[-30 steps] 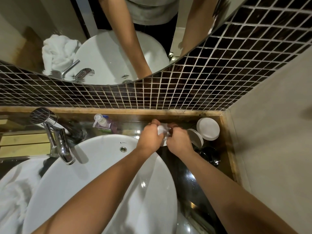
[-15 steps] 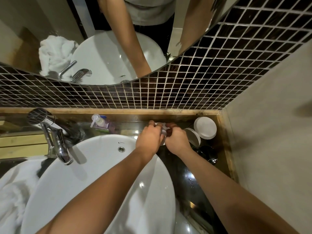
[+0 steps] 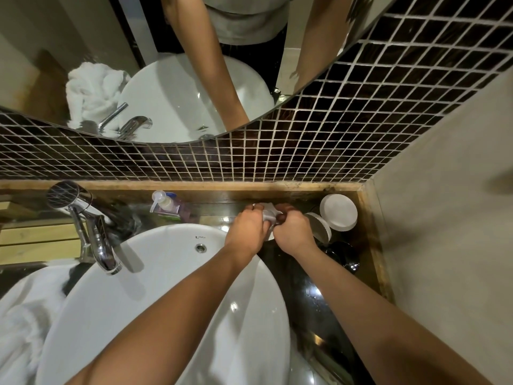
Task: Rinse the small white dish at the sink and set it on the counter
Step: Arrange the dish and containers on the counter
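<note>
Both forearms reach over the white basin (image 3: 166, 287) to the dark counter (image 3: 313, 295) behind its rim. There the left hand (image 3: 245, 230) and right hand (image 3: 294, 232) curl their fingers around a small white dish (image 3: 268, 213), mostly hidden. Just beyond stand two white lidded jars (image 3: 338, 212).

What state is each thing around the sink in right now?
Faucet: off, no water showing.
Basin: empty.
Small white item: gripped between left hand and right hand.
White dishes: resting in the counter corner.
Pump bottle: upright.
</note>
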The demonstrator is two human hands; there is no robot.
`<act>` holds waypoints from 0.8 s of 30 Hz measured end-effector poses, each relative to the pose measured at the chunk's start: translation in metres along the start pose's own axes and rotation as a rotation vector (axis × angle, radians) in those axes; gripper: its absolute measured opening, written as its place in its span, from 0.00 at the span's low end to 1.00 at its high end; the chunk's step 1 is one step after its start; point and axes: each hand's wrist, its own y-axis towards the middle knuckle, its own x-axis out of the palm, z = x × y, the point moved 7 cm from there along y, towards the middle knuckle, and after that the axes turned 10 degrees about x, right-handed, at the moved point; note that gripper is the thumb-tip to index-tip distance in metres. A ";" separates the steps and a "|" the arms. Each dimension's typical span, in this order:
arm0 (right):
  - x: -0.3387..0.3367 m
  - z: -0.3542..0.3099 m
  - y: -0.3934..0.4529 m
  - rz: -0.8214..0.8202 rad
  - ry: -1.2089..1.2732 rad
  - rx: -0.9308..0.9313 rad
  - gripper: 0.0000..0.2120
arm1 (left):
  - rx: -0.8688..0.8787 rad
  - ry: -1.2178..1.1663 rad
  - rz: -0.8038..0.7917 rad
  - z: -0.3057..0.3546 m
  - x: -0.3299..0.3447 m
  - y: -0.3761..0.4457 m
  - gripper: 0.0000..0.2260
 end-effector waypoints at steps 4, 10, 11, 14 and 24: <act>0.000 0.001 0.001 -0.035 0.075 0.051 0.23 | -0.015 -0.092 0.039 0.003 -0.002 -0.004 0.16; 0.003 0.001 0.000 -0.096 0.204 0.141 0.25 | -0.051 -0.252 0.068 0.011 0.008 -0.017 0.23; 0.003 0.001 0.000 -0.105 0.220 0.147 0.25 | -0.049 -0.243 0.055 0.011 0.010 -0.017 0.24; 0.004 0.000 -0.002 -0.119 0.242 0.143 0.24 | -0.038 -0.171 -0.013 0.009 0.015 -0.015 0.28; 0.000 -0.004 -0.006 -0.090 0.289 0.145 0.23 | 0.063 0.083 -0.108 0.013 0.022 -0.017 0.32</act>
